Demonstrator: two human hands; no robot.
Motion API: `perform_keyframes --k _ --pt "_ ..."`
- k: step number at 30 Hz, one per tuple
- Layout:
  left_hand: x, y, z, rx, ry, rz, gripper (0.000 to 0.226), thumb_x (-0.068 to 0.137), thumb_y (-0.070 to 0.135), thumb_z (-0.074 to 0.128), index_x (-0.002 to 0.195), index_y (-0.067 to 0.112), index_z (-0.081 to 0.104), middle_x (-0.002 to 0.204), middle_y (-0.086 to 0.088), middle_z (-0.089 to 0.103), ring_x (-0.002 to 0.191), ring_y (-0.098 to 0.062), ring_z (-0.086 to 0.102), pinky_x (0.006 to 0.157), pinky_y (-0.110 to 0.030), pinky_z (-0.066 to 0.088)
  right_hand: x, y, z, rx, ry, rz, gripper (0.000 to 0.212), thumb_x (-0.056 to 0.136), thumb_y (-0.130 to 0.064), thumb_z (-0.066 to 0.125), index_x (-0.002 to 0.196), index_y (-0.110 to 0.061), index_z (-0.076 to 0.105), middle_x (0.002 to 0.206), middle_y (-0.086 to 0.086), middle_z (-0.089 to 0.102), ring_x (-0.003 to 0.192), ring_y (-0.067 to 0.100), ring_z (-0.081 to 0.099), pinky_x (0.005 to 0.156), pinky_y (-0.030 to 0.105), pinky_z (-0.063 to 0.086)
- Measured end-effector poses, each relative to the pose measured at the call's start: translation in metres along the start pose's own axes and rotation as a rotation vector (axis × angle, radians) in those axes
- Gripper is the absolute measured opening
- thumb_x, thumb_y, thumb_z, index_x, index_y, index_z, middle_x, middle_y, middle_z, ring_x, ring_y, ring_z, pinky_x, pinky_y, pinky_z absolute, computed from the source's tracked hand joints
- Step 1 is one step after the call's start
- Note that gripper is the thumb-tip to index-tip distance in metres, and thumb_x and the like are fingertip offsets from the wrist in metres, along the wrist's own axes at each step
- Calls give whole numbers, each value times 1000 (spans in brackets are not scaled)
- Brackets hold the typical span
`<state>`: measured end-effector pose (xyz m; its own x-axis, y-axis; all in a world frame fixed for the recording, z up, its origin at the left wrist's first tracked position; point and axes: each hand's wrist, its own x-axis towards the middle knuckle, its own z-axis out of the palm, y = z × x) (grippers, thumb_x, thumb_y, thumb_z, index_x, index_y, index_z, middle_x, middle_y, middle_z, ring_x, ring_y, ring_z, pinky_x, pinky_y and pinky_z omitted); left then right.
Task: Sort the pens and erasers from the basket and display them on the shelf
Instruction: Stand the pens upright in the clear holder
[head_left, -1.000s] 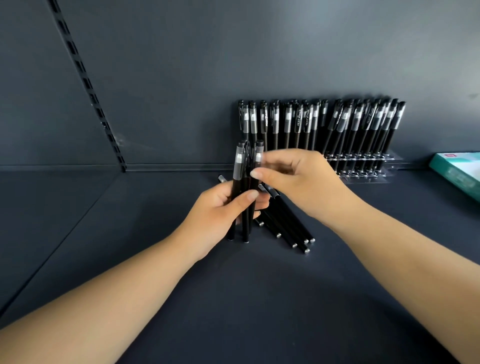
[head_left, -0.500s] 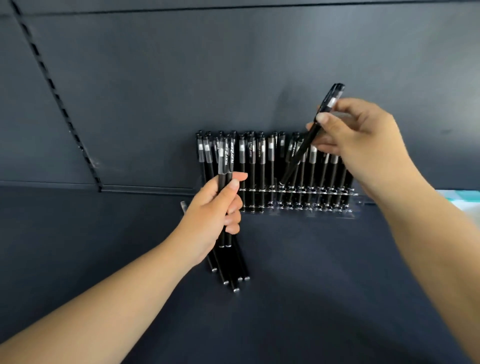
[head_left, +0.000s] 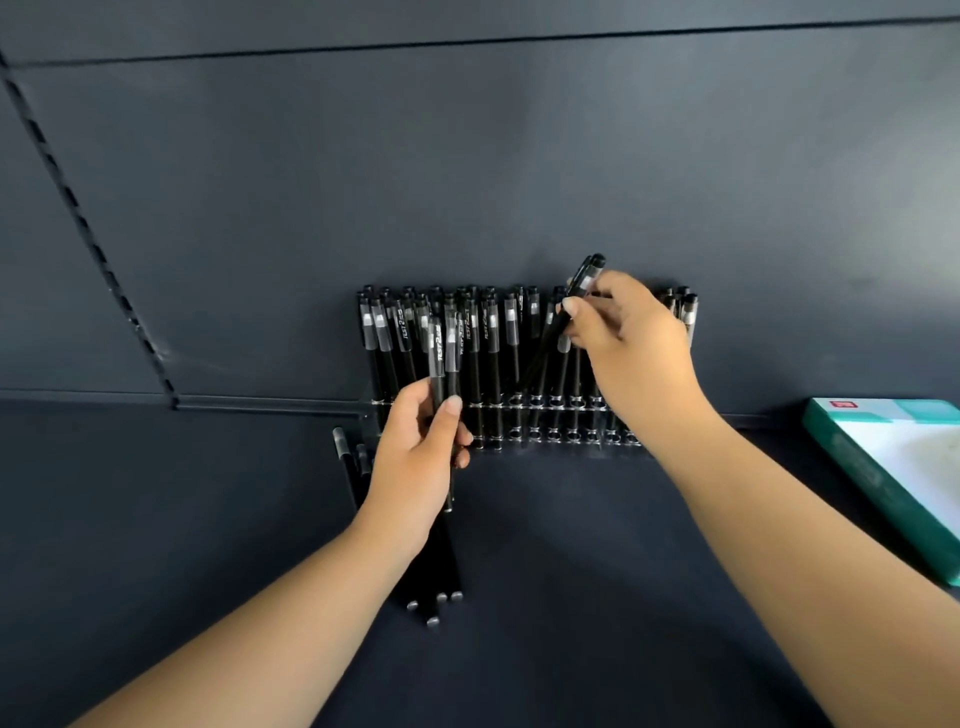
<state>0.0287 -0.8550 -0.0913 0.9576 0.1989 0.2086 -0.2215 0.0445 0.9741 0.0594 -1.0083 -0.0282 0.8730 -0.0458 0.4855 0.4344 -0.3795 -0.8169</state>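
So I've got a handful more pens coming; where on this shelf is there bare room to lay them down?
Bare shelf lies left of the loose pens, and between the forearms in front of the pen rack. It is crowded at the rack, where the right hand works, and far right by the teal box.

Box (head_left: 898, 478): teal border, white face, small red mark at its far corner; lies flat at right edge of view, well right of the right-hand fingers, partly cut off by the frame.
Back wall (head_left: 467, 182): dark grey panel, horizontal seam near top, above and behind the fingers.
Slotted strip (head_left: 88, 234): runs diagonally down the wall, far left of the left-hand fingers.
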Motion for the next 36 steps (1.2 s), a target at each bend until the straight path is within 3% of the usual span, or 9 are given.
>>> perform_keyframes --k 5,9,14,18,23,27,31,33,36 --pt "7 -7 -6 -10 -1 22 27 92 12 50 118 12 55 87 6 58 70 2 60 63 -16 50 1 6 2 -55 -3 -5 3 94 -20 49 94 -18 52 87 6 65 88 33 63 83 46 51" --pt "5 -8 -4 -20 -25 28 30 91 13 52 121 12 56 93 10 62 79 4 62 75 -17 53 2 10 12 -150 -66 -29 22 93 -19 51 91 3 55 85 16 65 86 43 60 77 54 50" --pt "6 -10 -4 -83 -8 12 22 89 11 55 108 19 63 83 13 68 81 2 63 79 -20 52 12 7 24 -209 -120 -17 16 91 -18 55 91 -4 62 84 4 68 81 37 65 76 49 53" --pt "8 -13 -5 -127 5 -1 21 87 12 58 104 22 65 79 16 70 82 -1 65 81 -21 53 13 11 30 -343 -148 -3 19 90 -24 57 95 -8 67 86 3 69 80 27 67 77 35 52" --pt "10 -13 -6 -182 37 -33 18 87 12 58 96 24 66 81 11 69 85 -5 67 77 -21 54 14 8 27 -540 -181 -40 37 90 -39 52 93 -6 69 82 16 70 49 19 52 56 24 44" --pt "11 -10 -7 -226 -1 -52 14 87 10 57 91 21 64 74 12 69 79 -5 67 73 -22 55 15 -12 15 -750 -265 -49 55 89 -52 44 91 -2 69 79 17 69 48 17 47 61 29 46" --pt "8 -7 -7 -255 -70 -38 13 81 13 59 91 20 65 71 9 68 73 -7 66 64 -21 54 11 -23 6 -437 -359 53 63 81 -58 47 91 2 67 87 12 71 77 20 68 79 36 54" --pt "5 -4 -7 -255 -109 -22 17 73 21 61 89 23 67 72 8 68 72 -8 66 62 -22 53 5 -25 11 -207 -485 153 41 83 -50 51 88 -12 68 86 -1 69 81 10 67 80 32 56" --pt "1 -2 -5 -250 -165 -7 21 69 25 59 88 26 68 78 6 70 73 -11 68 60 -24 54 3 -21 18 -154 -530 100 21 87 -30 57 80 -12 65 83 4 68 83 14 67 77 29 56"
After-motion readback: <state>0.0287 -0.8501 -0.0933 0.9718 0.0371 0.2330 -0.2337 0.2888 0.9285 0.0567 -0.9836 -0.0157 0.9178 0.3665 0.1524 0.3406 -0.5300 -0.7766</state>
